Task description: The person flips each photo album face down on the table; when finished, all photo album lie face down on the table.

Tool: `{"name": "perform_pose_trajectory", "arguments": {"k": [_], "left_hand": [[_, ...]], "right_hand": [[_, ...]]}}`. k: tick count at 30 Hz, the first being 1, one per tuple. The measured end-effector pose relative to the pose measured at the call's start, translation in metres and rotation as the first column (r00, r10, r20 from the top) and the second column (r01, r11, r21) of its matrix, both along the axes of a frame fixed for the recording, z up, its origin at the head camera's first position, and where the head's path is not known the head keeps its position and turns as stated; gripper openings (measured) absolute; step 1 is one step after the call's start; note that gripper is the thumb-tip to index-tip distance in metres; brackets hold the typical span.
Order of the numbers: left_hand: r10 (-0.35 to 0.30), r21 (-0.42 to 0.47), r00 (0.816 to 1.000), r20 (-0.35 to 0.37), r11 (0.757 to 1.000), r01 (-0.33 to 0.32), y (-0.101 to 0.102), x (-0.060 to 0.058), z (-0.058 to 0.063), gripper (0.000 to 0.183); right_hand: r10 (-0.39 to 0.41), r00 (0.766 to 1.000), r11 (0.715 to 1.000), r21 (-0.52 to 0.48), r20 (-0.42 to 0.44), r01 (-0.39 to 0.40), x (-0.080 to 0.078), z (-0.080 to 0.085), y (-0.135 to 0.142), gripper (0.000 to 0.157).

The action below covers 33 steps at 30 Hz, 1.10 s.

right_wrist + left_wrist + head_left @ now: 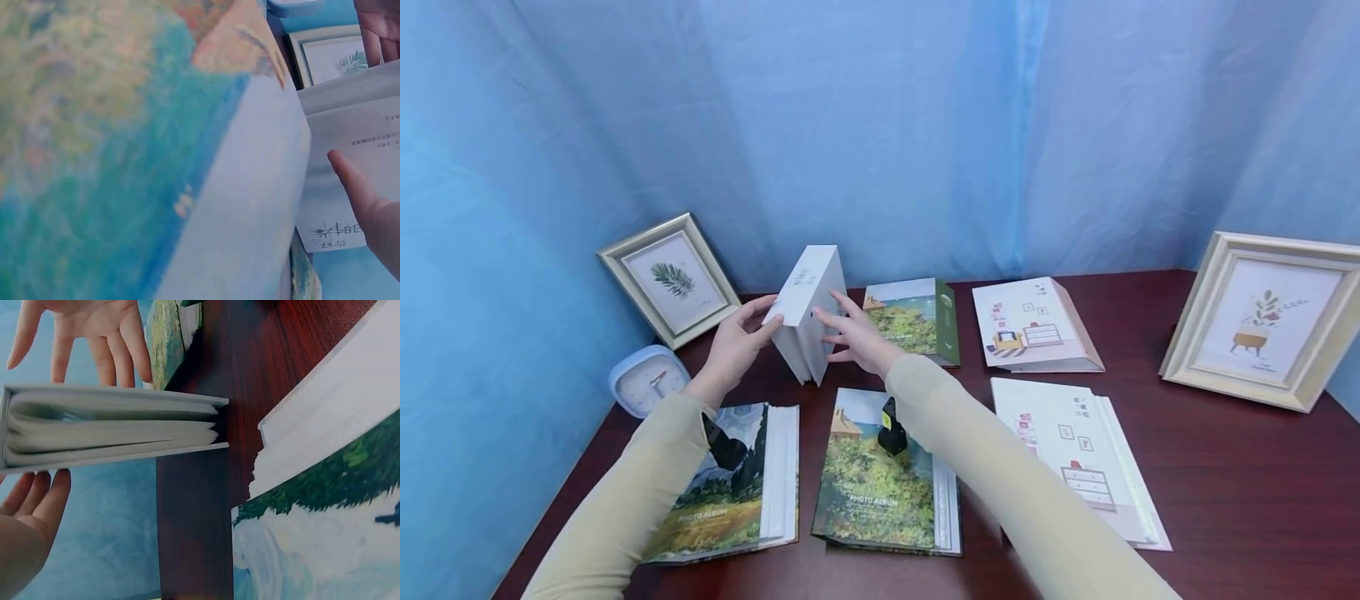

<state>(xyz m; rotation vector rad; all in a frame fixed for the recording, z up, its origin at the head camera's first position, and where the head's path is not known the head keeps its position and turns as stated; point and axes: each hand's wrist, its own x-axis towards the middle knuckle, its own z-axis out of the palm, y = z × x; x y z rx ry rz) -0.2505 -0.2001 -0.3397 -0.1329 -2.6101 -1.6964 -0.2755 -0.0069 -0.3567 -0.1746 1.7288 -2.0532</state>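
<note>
A white photo album [808, 287] stands upright with its lettered spine on top and its page edges down toward the table. My left hand [735, 343] holds the near end of it, fingers against the left cover and thumb at the spine's corner. On the opposite side, my right hand [861, 337] is spread with straight fingers along the right cover. The left wrist view shows the album's loose pages [112, 428] between its covers, with the left hand [34, 519] below. In the right wrist view, the right thumb [350, 178] overlaps the lettered cover [331, 194].
Framed leaf print [672, 282] and blue clock [647, 382] stand left. A landscape album [910, 317] and illustrated white album [1030, 321] lie behind. Nearer lie two landscape albums [722, 500] [880, 475] and another illustrated album [1075, 450]. A plant-print frame [1262, 321] stands right.
</note>
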Motion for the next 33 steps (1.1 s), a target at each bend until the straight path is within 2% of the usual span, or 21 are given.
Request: {"name": "perform_pose_trajectory", "arguments": {"k": [3,9,14,20,24,28,33], "left_hand": [[-0.055,0.038,0.998,-0.012,0.998,0.056,0.0,0.001,-0.003,0.053],[-0.1,0.012,0.995,-0.019,0.995,0.1,0.005,0.0,-0.011,0.057],[-0.102,-0.027,0.994,-0.035,0.995,0.101,0.009,0.003,-0.013,0.053],[-0.062,-0.057,0.996,-0.064,0.997,0.059,0.015,0.007,-0.01,0.049],[-0.04,-0.118,0.991,-0.124,0.993,0.025,0.016,0.009,-0.01,0.046],[-0.056,-0.199,0.978,-0.201,0.98,0.015,0.017,0.01,-0.009,0.043],[-0.108,-0.354,0.959,-0.262,0.935,0.008,0.019,0.011,-0.01,0.042]], "right_hand": [[-0.006,1.0,1.0,-0.003,0.004,0.006,0.001,0.004,0.001,0.067],[-0.015,0.999,1.0,-0.004,0.031,0.015,0.003,0.006,0.003,0.071],[-0.042,0.998,0.999,-0.028,0.038,0.044,0.007,0.006,0.003,0.076],[-0.066,0.997,0.997,-0.037,0.034,0.067,0.008,0.007,0.002,0.072],[-0.052,0.998,0.998,-0.042,0.027,0.054,0.011,0.009,0.001,0.066],[-0.049,0.998,0.997,-0.056,0.031,0.051,0.013,0.01,0.001,0.061],[-0.06,0.996,0.994,-0.088,0.068,0.066,0.013,0.004,0.001,0.06]]}}
